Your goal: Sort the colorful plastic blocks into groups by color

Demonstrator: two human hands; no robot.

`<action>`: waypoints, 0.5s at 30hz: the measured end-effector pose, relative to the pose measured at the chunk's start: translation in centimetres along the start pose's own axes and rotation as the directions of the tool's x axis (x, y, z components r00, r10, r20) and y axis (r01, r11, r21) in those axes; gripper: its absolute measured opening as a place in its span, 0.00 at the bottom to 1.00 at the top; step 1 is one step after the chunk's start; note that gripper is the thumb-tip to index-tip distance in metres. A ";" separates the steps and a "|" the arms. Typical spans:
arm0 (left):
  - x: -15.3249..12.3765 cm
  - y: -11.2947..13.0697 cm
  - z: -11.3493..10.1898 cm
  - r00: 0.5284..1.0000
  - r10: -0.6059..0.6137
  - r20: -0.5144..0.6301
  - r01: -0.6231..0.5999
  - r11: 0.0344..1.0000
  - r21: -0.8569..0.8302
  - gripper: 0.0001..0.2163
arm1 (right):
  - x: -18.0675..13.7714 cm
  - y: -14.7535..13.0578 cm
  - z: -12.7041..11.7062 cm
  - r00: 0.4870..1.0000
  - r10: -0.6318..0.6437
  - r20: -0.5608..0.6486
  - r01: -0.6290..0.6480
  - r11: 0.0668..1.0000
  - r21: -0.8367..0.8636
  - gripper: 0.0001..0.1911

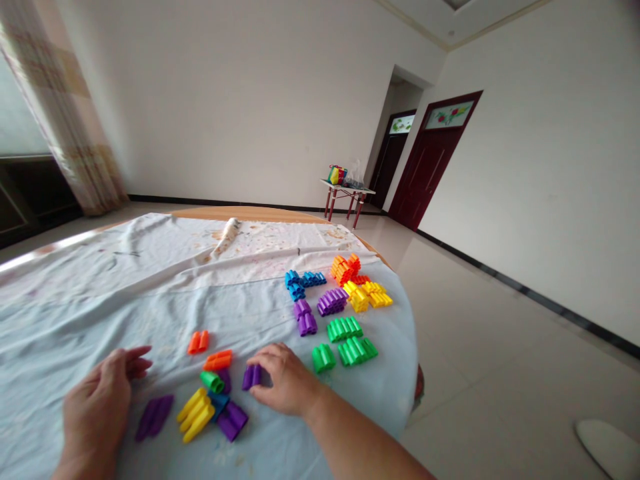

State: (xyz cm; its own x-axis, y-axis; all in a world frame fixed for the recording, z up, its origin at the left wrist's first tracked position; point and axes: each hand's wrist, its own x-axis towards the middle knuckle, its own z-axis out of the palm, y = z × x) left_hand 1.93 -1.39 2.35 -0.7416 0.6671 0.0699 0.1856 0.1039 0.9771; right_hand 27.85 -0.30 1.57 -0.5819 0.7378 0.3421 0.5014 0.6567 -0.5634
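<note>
My right hand has its thumb and fingers closed around a small purple block of joined tubes, low over the cloth. My left hand is held off to the left with its fingers stretched out and nothing in it. Just right of it lies another purple tube block. Between the hands are a yellow block, a blue piece, a purple piece and a green piece, some overlapping. Two orange blocks lie a little farther away.
Tube blocks are grouped by colour on the right of the round, cloth-covered table: blue, purple, orange, yellow and green. A small table with bags stands by the far wall.
</note>
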 end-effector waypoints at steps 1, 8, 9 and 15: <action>0.1 -0.1 0.0 1.000 -0.006 0.003 0.006 1.000 -0.001 0.15 | 0.0 0.0 0.0 1.000 0.000 0.001 0.000 1.000 -0.001 0.21; 0.4 -0.7 0.0 0.999 -0.038 0.019 0.038 0.999 0.013 0.17 | -0.1 -0.3 -0.1 1.000 -0.019 0.007 0.019 1.000 0.004 0.18; 0.5 -0.8 0.0 0.999 -0.035 0.024 0.035 0.999 0.022 0.17 | -0.2 -0.3 -0.4 1.000 -0.018 -0.017 0.019 1.000 0.013 0.18; 1.1 -1.7 -0.1 0.998 -0.036 0.053 0.037 0.999 -0.036 0.18 | 0.1 1.1 -4.7 0.961 0.087 -0.263 -0.101 0.994 -0.042 0.16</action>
State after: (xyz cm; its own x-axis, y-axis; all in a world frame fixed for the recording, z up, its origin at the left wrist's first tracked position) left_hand 0.68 -0.91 0.77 -0.7126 0.7011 0.0244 0.1344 0.1024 0.9856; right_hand 31.36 1.18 4.52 -0.3470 0.8070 0.4778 0.5844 0.5845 -0.5628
